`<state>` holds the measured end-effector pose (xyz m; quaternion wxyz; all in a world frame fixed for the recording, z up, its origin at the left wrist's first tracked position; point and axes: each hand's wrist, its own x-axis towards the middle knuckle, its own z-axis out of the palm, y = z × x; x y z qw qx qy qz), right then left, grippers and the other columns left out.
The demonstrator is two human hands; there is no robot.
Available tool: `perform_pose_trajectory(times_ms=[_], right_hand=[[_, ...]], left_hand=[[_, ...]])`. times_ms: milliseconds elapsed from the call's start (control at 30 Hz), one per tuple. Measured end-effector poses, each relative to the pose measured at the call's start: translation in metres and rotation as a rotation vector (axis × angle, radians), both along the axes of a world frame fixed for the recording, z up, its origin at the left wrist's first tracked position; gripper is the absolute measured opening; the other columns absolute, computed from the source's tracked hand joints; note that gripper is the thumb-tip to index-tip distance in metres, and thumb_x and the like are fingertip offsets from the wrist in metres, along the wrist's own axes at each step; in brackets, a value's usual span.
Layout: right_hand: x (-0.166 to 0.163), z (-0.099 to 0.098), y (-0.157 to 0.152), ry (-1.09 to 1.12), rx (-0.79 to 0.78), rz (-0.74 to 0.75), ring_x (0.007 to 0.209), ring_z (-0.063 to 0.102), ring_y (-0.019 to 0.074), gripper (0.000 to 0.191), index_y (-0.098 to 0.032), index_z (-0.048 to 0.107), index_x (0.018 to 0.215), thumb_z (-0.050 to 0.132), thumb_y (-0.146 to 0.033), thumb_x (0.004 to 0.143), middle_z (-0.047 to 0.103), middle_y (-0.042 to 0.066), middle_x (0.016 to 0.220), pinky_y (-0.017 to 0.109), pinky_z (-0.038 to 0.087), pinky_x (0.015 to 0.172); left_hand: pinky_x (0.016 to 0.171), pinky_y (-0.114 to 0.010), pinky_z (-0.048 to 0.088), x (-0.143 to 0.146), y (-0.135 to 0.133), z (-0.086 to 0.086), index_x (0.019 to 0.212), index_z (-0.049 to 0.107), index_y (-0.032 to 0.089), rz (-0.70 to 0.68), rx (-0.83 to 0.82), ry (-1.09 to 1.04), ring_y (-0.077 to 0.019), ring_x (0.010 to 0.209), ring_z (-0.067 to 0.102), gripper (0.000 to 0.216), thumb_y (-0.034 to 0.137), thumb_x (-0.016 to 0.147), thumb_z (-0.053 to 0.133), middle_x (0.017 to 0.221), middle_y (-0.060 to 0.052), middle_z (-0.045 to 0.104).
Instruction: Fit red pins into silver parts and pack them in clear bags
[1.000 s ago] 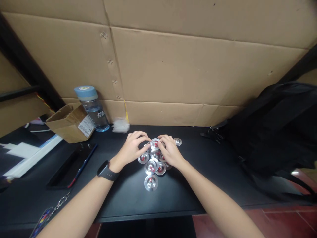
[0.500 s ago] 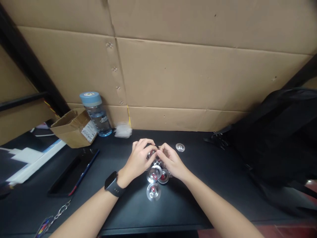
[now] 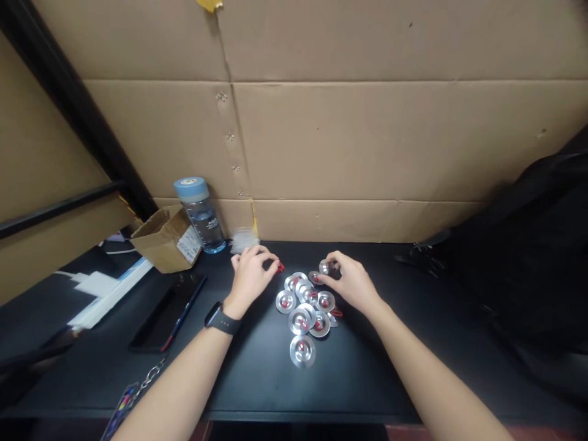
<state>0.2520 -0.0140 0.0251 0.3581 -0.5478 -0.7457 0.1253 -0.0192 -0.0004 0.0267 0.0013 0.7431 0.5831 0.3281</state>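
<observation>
Several round silver finger cymbals [image 3: 302,351], domed in the middle and with red loops, lie in an overlapping cluster on the black tabletop [image 3: 257,373]. My right hand [image 3: 351,278] is at the cluster's far right edge, thumb and fingers closed around a silver cymbal [image 3: 324,267] that is partly hidden by the fingers. Just beside the thumb lies a duller cymbal [image 3: 315,277]. To the left of the cluster, my left hand [image 3: 252,269] pinches a small red cord [image 3: 280,267] between thumb and forefinger. A black watch [image 3: 222,318] is on the left wrist.
A clear bottle with a blue lid [image 3: 202,214] stands by an open cardboard box [image 3: 168,239]. White plastic packets [image 3: 243,239] lie against the cardboard wall [image 3: 358,141]. Leftward are a phone [image 3: 168,312], a power strip [image 3: 110,294] and a keychain [image 3: 147,383]. A black bag [image 3: 533,257] sits right.
My hands, together over the cymbals before, are now apart. The left has gone left with the red cord; the right has closed on a cymbal. The cluster is uncovered, and the view has shifted.
</observation>
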Motion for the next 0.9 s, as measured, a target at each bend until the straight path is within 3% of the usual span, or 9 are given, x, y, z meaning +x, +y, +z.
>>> perform_pose_trajectory(times_ms=[133,367,567,800,900], right_hand=[[0.040,0.001,0.016,-0.149,-0.111,-0.183,0.077,0.067,0.0194,0.027,-0.029,0.065,0.091,0.083,-0.035,0.072,0.074,-0.003,0.087,0.026,0.041,0.062],[0.078,-0.017,0.035,-0.175,-0.233,-0.086,0.079,0.069,0.0190,0.031,-0.027,0.070,0.089,0.087,-0.032,0.064,0.076,-0.001,0.091,0.025,0.045,0.067],[0.078,-0.022,0.036,-0.203,-0.249,-0.021,0.082,0.069,0.0193,0.027,-0.027,0.073,0.095,0.084,-0.031,0.071,0.075,0.001,0.091,0.026,0.048,0.072],[0.060,-0.016,0.024,-0.309,-0.086,0.019,0.095,0.063,0.0233,0.013,-0.023,0.074,0.097,0.073,-0.024,0.084,0.071,0.008,0.103,0.036,0.049,0.086],[0.037,-0.007,0.012,-0.236,-0.014,0.184,0.103,0.061,0.0238,0.019,-0.023,0.072,0.107,0.070,-0.025,0.088,0.068,0.009,0.116,0.040,0.048,0.094]], left_hand=[[0.088,-0.042,0.031,-0.013,0.011,-0.007,0.088,0.078,0.030,0.102,-0.080,0.008,-0.0281,0.109,0.059,0.018,0.037,0.092,0.062,0.107,-0.004,0.074],[0.084,-0.039,0.031,-0.006,0.010,-0.012,0.088,0.074,0.029,0.148,-0.143,0.044,-0.0272,0.104,0.062,0.020,0.038,0.093,0.057,0.099,-0.002,0.076],[0.086,-0.042,0.032,-0.001,0.005,-0.010,0.079,0.075,0.026,0.126,-0.149,0.097,-0.0294,0.103,0.060,0.028,0.043,0.092,0.057,0.098,-0.006,0.076],[0.087,-0.046,0.034,-0.001,0.003,-0.010,0.069,0.073,0.023,0.100,-0.083,0.089,-0.0308,0.095,0.058,0.036,0.049,0.091,0.060,0.094,-0.009,0.075],[0.087,-0.046,0.034,-0.002,0.005,-0.012,0.066,0.072,0.022,0.095,-0.061,0.088,-0.0301,0.094,0.057,0.039,0.050,0.091,0.060,0.092,-0.009,0.075]])
